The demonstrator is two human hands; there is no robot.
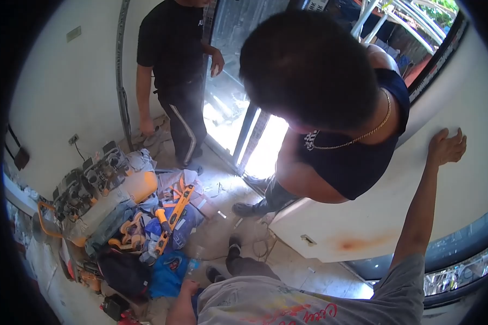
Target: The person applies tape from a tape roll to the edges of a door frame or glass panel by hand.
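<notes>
My right arm reaches out to the right, and my right hand rests against the white wall panel, its fingers apart and nothing in them. Low in the view, my left hand hangs beside my grey shirt; its fingers are too small and hidden to make out. Nearest to it are a blue bag and a clear plastic bottle. Directly before me a person in a dark sleeveless top leans forward, head down, close to the panel.
Another person in black stands by the bright doorway. On the floor to the left lie an air compressor, a yellow spirit level, a dark cap and heaped bags. A cable curls on the floor near the feet.
</notes>
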